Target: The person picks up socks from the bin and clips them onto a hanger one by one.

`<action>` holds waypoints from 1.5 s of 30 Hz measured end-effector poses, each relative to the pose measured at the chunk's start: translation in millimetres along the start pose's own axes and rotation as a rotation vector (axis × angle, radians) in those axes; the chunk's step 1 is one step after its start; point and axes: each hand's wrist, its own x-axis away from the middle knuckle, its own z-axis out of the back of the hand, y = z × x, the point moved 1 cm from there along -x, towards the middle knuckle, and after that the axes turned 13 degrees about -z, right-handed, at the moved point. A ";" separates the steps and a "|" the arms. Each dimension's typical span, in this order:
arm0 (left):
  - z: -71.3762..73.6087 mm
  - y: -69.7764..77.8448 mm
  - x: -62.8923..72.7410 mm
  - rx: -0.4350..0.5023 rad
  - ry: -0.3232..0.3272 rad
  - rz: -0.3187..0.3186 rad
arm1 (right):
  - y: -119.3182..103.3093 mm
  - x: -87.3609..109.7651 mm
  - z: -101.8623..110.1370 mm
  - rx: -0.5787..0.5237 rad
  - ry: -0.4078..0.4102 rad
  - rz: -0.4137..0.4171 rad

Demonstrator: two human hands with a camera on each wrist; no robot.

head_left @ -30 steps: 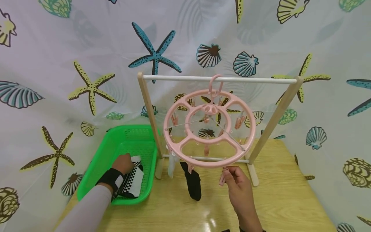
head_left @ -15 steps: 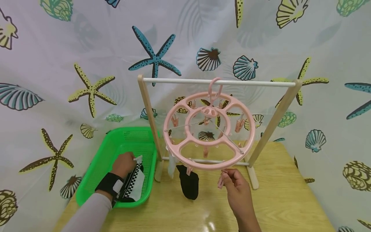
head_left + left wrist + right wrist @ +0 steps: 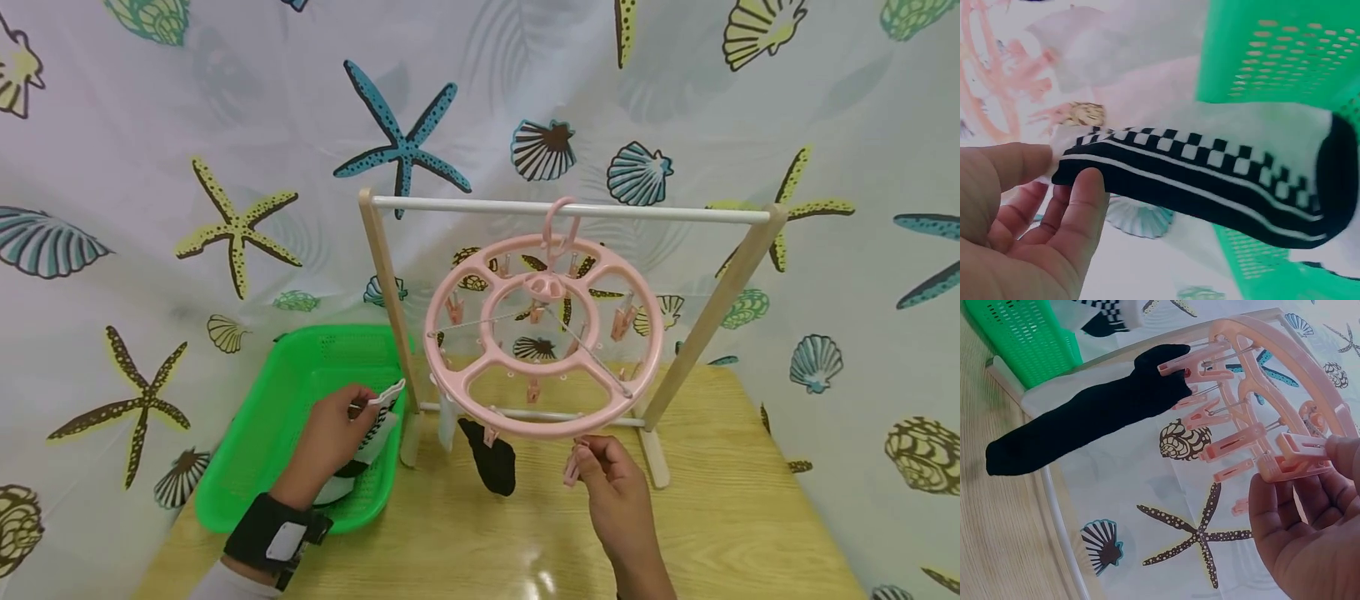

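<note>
My left hand (image 3: 335, 433) pinches the cuff of a black-and-white checkered sock (image 3: 1210, 162), lifted over the right side of the green basket (image 3: 247, 433). My right hand (image 3: 618, 483) holds a pink clothespin (image 3: 573, 467) between thumb and fingers at the front rim of the round pink drying hanger (image 3: 547, 429). In the right wrist view, this clothespin (image 3: 1304, 447) has nothing in it. A black sock (image 3: 492, 462) hangs from a neighbouring clip, and a white sock (image 3: 446, 421) hangs farther left.
The hanger hooks over the white bar (image 3: 660, 214) of a stand with wooden legs (image 3: 716, 308). Several more pink clips (image 3: 622, 321) dangle from its rings. Other socks (image 3: 335, 490) lie in the basket. A wooden table (image 3: 750, 500) carries everything, before a shell-print curtain (image 3: 480, 108).
My left hand has risen out of the basket and moved right, bringing the checkered sock up with it. The black sock has swung slightly. My right hand stays at the same clothespin.
</note>
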 end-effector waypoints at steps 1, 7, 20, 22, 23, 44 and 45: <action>0.9 5.1 2.2 0.009 0.017 -0.022 | -0.1 -0.1 -0.7 -0.006 -0.002 0.009; 3.9 46.9 20.2 0.045 0.078 -0.160 | -0.8 -0.4 -2.9 -0.026 -0.004 0.032; -48.9 99.3 59.0 0.228 0.072 -0.282 | -1.7 3.2 -4.7 -0.017 -0.016 -0.009; -64.5 102.7 61.2 0.276 0.006 -0.278 | -2.0 3.7 -5.1 -0.030 -0.016 -0.013; -72.2 103.9 61.9 0.295 -0.028 -0.278 | -2.1 4.0 -5.3 -0.030 -0.012 -0.011; -127.9 130.2 40.1 0.477 -0.107 -0.230 | -5.4 8.2 -5.8 0.035 -0.032 0.050; -128.3 130.9 39.5 0.484 -0.098 -0.223 | -5.6 8.8 -5.6 0.030 -0.035 0.052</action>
